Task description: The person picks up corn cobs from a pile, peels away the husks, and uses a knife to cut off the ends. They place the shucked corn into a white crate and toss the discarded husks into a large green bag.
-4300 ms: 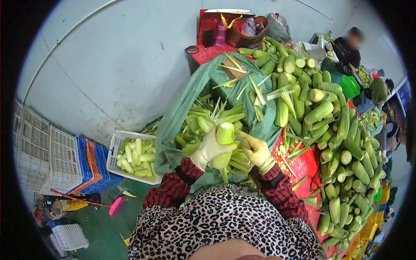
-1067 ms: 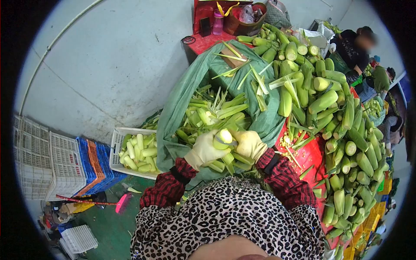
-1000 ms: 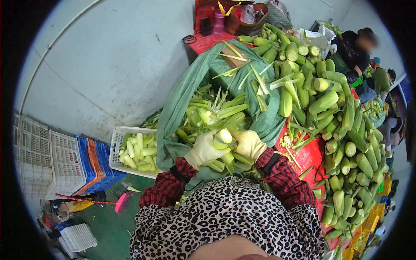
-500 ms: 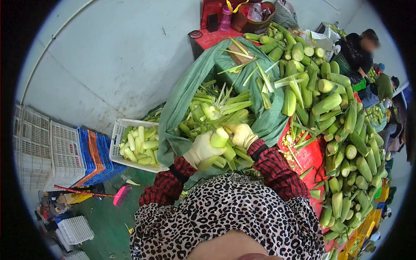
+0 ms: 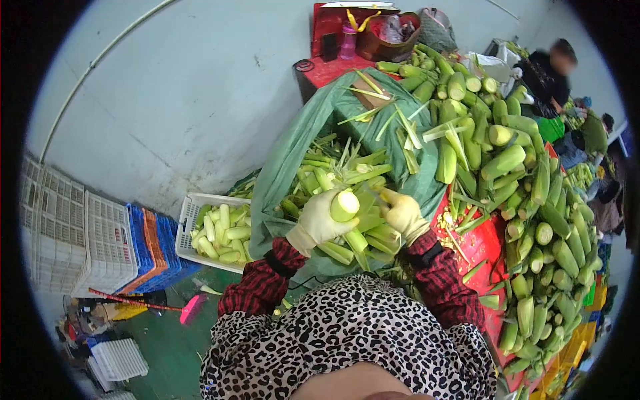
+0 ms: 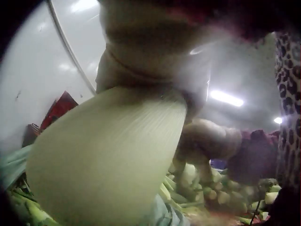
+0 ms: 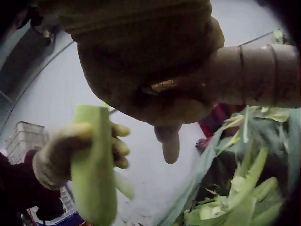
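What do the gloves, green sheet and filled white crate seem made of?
Gloves: perhaps rubber or coated fabric, matte, softly creased; can't tell which.
Green sheet: likely thin plastic, dull, hanging in loose folds.
White crate: probably moulded plastic, smooth, with stiff slotted walls.

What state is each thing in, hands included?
Held vegetable: upright-ish, pale cut end showing
Left hand: gripping it
Right hand: curled; what it grips is unclear
Green sheet: open, leafy strips inside
White crate: loaded with pale vegetables
Purple bottle: upright
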Available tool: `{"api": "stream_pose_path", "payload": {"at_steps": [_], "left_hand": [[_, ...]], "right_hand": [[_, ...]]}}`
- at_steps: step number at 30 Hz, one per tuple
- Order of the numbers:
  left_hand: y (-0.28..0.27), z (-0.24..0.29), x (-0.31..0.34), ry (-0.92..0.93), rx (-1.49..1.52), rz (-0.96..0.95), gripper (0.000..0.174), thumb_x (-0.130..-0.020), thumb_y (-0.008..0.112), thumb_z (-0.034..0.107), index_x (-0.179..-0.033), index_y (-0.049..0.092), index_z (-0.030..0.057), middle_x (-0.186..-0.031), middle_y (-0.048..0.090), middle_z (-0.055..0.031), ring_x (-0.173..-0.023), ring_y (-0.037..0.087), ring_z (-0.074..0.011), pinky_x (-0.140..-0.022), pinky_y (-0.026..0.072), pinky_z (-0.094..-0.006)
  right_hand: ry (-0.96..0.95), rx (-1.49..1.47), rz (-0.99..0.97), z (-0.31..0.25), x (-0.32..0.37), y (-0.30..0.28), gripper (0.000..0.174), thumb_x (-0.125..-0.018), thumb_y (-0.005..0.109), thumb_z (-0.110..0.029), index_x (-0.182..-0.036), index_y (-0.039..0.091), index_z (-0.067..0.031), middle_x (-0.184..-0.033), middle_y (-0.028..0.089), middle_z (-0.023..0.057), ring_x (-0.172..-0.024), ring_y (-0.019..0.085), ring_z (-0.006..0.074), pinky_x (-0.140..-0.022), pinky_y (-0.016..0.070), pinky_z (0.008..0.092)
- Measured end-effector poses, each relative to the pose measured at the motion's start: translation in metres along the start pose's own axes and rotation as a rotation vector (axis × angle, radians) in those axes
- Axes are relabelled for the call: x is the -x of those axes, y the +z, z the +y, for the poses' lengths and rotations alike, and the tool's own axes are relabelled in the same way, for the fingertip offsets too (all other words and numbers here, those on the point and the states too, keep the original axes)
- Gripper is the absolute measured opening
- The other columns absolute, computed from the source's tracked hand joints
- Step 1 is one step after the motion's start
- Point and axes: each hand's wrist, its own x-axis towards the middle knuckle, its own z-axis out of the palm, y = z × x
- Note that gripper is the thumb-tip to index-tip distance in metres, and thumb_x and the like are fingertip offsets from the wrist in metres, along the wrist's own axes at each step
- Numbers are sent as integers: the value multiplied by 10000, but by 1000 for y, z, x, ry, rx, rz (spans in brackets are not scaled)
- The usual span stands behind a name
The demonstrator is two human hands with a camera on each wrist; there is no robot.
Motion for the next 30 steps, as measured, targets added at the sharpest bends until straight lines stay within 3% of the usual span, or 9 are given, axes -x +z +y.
{"api": "stream_pose_path", "payload": {"at_steps": [4, 8, 10, 13, 16, 19, 22, 27, 30], "left_hand": [[9, 7, -5, 25, -232, -121, 566, -638, 807, 340, -1078, 635, 30, -972, 678, -154, -883, 648, -337, -798, 510, -427], [16, 0, 6, 176, -339, 9, 580, -626, 824, 299, -1124, 620, 81, -1005, 666, -124, -911, 629, -316, -827, 475, -430], [12, 0, 10, 235, -351, 51, 594, -630, 824, 296, -1137, 613, 68, -998, 664, -120, -897, 627, -320, -824, 477, -425], [12, -2, 8, 269, -264, 88, 634, -636, 824, 289, -1179, 595, 56, -1007, 665, -117, -906, 628, -320, -841, 479, -416], [17, 7, -3, 273, -119, 44, 735, -662, 814, 323, -1283, 528, 54, -1065, 656, -144, -974, 625, -333, -879, 480, -415], [32, 25, -13, 336, -15, -14, 877, -692, 798, 348, -1409, 390, 50, -1147, 632, -175, -1041, 613, -353, -920, 473, -414], [76, 22, -23, 441, -9, -117, 1053, -689, 821, 302, -1502, 198, 57, -1284, 560, -190, -1137, 579, -323, -989, 448, -392], [108, 57, -29, 571, 128, -448, 1055, -682, 830, 209, -1509, 192, 63, -1372, 492, -183, -1286, 469, -292, -1087, 356, -382], [121, 29, -33, 408, 139, -510, 1012, -702, 821, 192, -1506, 220, 67, -1378, 492, -187, -1299, 461, -291, -1089, 353, -381]], "right_hand": [[-22, 186, -87, -60, 11, -18, 390, -840, 555, -198, -1221, 605, -133, -972, 677, 200, -884, 653, 361, -757, 534, 406], [86, 277, -174, 34, 3, 12, 357, -896, 502, -298, -1175, 638, -121, -915, 683, 194, -790, 670, 332, -713, 534, 411], [438, 178, -229, 42, 11, -9, 344, -922, 535, -319, -1163, 653, -103, -862, 705, 145, -625, 656, 238, -610, 523, 335], [457, -581, -22, -1, 37, -32, 386, -923, 591, -332, -1212, 624, -78, -864, 711, 57, -524, 570, 123, -544, 467, 231], [398, -919, -68, -39, 50, -49, 607, -832, 727, -382, -1317, 551, -62, -994, 700, 68, -826, 636, 129, -739, 509, 268], [4, -444, 80, -47, 58, -39, 820, -733, 789, -452, -1381, 476, -58, -1173, 645, 153, -1025, 640, 206, -873, 497, 315], [179, -404, 232, -65, 75, -39, 781, -688, 812, -435, -1313, 528, -63, -1144, 646, 178, -1068, 630, 296, -915, 485, 350], [371, -376, 561, -54, 149, -76, 579, -693, 826, -239, -1187, 616, -21, -999, 691, 104, -897, 659, 150, -841, 518, 301], [547, -580, 857, -37, 239, -92, 543, -700, 751, -41, -1216, 592, 12, -1035, 665, 60, -929, 625, 130, -849, 506, 283]]}}
